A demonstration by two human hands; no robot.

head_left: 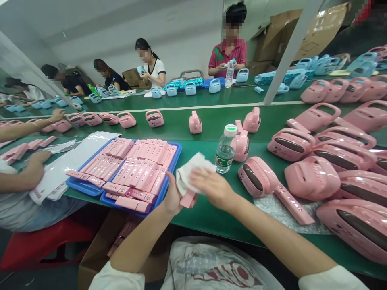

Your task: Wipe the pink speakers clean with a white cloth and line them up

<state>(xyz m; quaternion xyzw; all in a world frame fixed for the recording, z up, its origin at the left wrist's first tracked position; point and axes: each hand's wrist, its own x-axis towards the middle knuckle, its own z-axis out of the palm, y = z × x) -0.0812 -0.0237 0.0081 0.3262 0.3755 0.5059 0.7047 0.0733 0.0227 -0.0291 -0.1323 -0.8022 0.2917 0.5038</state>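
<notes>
My left hand (173,198) is wrapped round a pink plastic piece (188,198) above the green table's front edge. Over that piece lies a white cloth (196,170), pressed by my right hand (211,186), whose fingers are slightly blurred. The cloth hides the piece's upper part. Just left of my left hand, a blue tray (178,155) holds rows of pink bars (148,149). A clear bottle with a green-white cap (224,151) stands behind my right hand. To its right, a pink handled casing (256,177) and a pink bar (293,203) rest on bubble wrap (269,207).
Many pink casings (313,177) crowd the right side. Others stand in a line on the green strip behind. At left, a person's arms (27,173) reach over white sheets (81,151). Several people sit across the table with blue casings (190,88).
</notes>
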